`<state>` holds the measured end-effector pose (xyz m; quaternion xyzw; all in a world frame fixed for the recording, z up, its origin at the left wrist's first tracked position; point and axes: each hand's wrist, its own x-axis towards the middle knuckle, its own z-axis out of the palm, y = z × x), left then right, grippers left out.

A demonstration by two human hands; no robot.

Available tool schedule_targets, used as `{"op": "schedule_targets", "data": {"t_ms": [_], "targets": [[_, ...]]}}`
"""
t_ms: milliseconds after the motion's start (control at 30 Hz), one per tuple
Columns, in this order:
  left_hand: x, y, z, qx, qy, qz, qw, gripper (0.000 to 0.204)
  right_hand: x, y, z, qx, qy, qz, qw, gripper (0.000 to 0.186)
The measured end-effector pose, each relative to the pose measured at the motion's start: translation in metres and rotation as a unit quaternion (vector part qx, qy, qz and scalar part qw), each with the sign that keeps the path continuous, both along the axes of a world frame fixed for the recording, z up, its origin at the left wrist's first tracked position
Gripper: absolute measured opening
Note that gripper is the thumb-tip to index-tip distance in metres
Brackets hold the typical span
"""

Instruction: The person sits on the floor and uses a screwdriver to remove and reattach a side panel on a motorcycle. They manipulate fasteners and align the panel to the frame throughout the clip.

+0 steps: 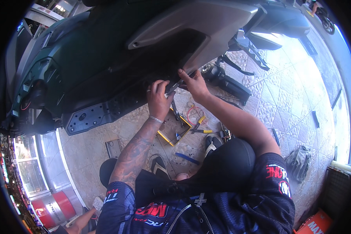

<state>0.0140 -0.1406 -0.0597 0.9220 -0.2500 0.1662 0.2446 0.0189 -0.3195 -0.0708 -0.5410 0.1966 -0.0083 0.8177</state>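
Note:
Above me is the dark underside body of a scooter (pixel 85 66) with a silver trim panel (pixel 226 17). My left hand (pixel 158 93) curls its fingers at the lower edge, around a narrow part too small to make out. My right hand (pixel 193 84) grips the edge of the trim, thumb on top and fingers partly hidden behind it. A slim strip (pixel 175 86) shows between the two hands. Beneath them on the tiles lie a yellow-edged tray (pixel 166 142) and yellow-handled tools (pixel 201 131).
A black plastic part (pixel 232 87), a blue strip (pixel 187 158) and a grey cloth (pixel 298 162) lie on the tiled floor (pixel 280 109). Red containers (pixel 52 208) stand at lower left, near another person's bare limb (pixel 80 224). A wheel (pixel 325 23) shows at top right.

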Motion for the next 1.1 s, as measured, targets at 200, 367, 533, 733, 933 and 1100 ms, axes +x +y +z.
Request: {"op": "schedule_targets", "data": {"t_ms": [200, 367, 533, 733, 933, 1100], "targets": [[-0.001, -0.001, -0.001, 0.0, 0.0, 0.003, 1.0, 0.054, 0.001, -0.001, 0.001, 0.031, 0.023, 0.016, 0.999, 0.051], [-0.002, 0.0, 0.0, -0.008, 0.002, 0.0, 1.0, 0.052, -0.001, 0.007, 0.001, 0.02, 0.046, -0.019, 0.999, 0.045], [-0.002, -0.001, 0.001, -0.009, -0.003, 0.001, 1.0, 0.049, 0.002, 0.003, -0.009, 0.047, -0.001, -0.005, 0.999, 0.046], [-0.005, 0.0, 0.0, -0.019, -0.008, -0.005, 1.0, 0.05, -0.001, 0.004, -0.01, 0.024, -0.014, -0.001, 1.0, 0.044], [-0.005, -0.001, 0.0, -0.022, -0.002, -0.002, 1.0, 0.05, -0.005, 0.004, -0.002, 0.04, -0.03, -0.005, 0.999, 0.041], [-0.006, -0.001, -0.002, -0.02, 0.006, 0.012, 1.0, 0.049, -0.004, 0.0, 0.008, 0.017, -0.016, -0.018, 1.0, 0.063]]}}
